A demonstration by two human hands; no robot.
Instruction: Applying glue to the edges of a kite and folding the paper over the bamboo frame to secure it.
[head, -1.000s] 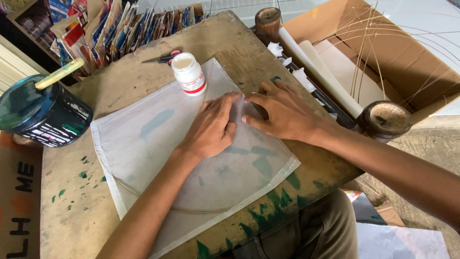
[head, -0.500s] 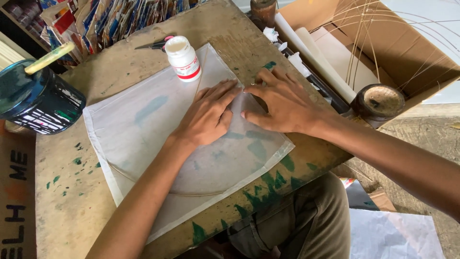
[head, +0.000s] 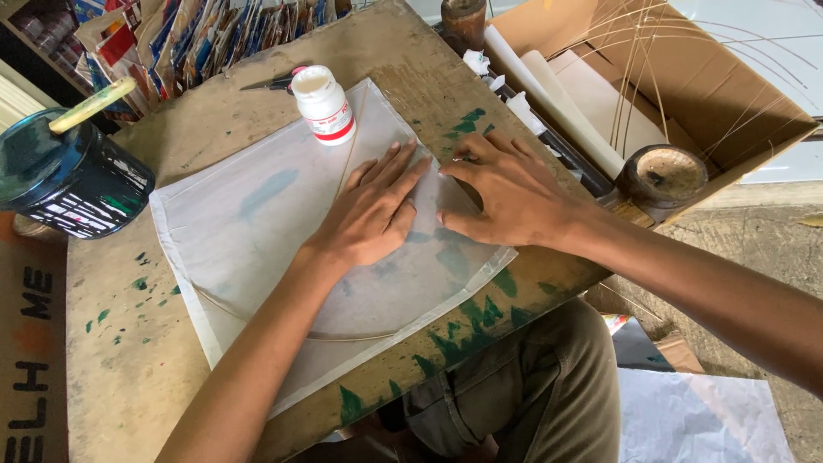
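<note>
A square sheet of thin white paper (head: 257,223) lies flat on a worn wooden table (head: 120,369). A thin bent stick (head: 257,321) curves under the sheet. My left hand (head: 373,214) presses flat on the sheet's right part, fingers spread. Just to its right, my right hand (head: 506,193) rests on the sheet's right edge, fingertips down on the paper. A small white bottle (head: 323,105) with a red label stands on the sheet's far corner.
A dark paint can (head: 73,184) with a wooden stick (head: 90,105) in it stands at the table's left. Scissors (head: 270,83) lie behind the bottle. To the right sit a cardboard box (head: 729,94) with paper rolls (head: 557,103) and thin sticks, and a round spool (head: 662,180).
The view has shifted slightly. My right hand has slid to the right along the sheet's edge; my left hand stays pressed on the paper.
</note>
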